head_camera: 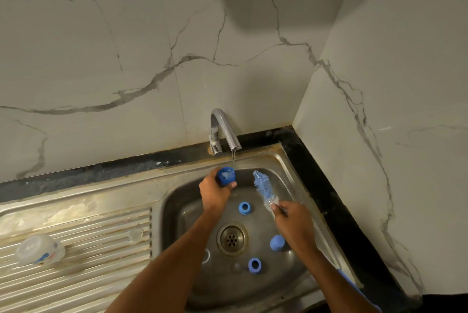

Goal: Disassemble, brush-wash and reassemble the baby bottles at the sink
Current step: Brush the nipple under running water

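The left hand (214, 192) is gripping a blue cap (226, 175) open side up just under the tap (222, 132), likely so the thin stream is rinsing its inside. The right hand (291, 221) is pinching the brush (263, 189) handle, keeping the bristles aside over the sink (177, 201), where 2 blue rings (245, 208) and another cap (276, 243) are waiting; a clear bottle (39, 249) is lying on the drainboard (101, 249), probably draining.

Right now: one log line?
left hand: holds blue cap under tap stream | right hand: holds bottle brush | phase: rinsing

rings (245, 208) flank drain (231, 237); tap (222, 132) overhangs
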Tool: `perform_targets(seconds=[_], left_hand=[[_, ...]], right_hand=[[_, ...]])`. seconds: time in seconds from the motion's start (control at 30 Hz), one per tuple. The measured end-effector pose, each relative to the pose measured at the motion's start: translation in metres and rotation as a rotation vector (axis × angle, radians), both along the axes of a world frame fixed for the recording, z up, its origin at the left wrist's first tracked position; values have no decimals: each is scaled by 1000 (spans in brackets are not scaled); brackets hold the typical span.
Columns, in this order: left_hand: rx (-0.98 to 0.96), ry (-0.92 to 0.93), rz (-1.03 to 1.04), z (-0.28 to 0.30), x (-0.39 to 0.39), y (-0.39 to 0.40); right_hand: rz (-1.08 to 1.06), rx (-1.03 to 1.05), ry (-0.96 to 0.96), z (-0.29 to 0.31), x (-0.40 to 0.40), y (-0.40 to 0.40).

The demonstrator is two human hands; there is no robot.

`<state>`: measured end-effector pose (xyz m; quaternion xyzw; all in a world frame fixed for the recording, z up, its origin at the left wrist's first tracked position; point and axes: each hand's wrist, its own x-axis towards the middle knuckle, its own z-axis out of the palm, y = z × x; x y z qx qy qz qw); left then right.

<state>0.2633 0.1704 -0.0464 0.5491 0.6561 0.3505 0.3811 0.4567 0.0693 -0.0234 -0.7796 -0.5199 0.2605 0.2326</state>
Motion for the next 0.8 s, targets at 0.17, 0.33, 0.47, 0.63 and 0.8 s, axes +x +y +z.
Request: perform_targets(seconds=[0.17, 0.33, 0.47, 0.63, 0.8], left_hand=[[-5, -15, 34, 1, 3, 0], [-26, -17, 0, -2, 1, -4], [-71, -61, -17, -7, 0, -7], [-102, -115, 22, -6, -1, -8], [-73, -140, 86, -5, -7, -16]], right_hand=[[5, 0, 15, 0, 1, 0], [19, 5, 15, 1, 2, 0], [7, 39, 10, 0, -6, -3], [59, -34, -24, 3, -2, -1], [130, -32, -25, -5, -13, 0]])
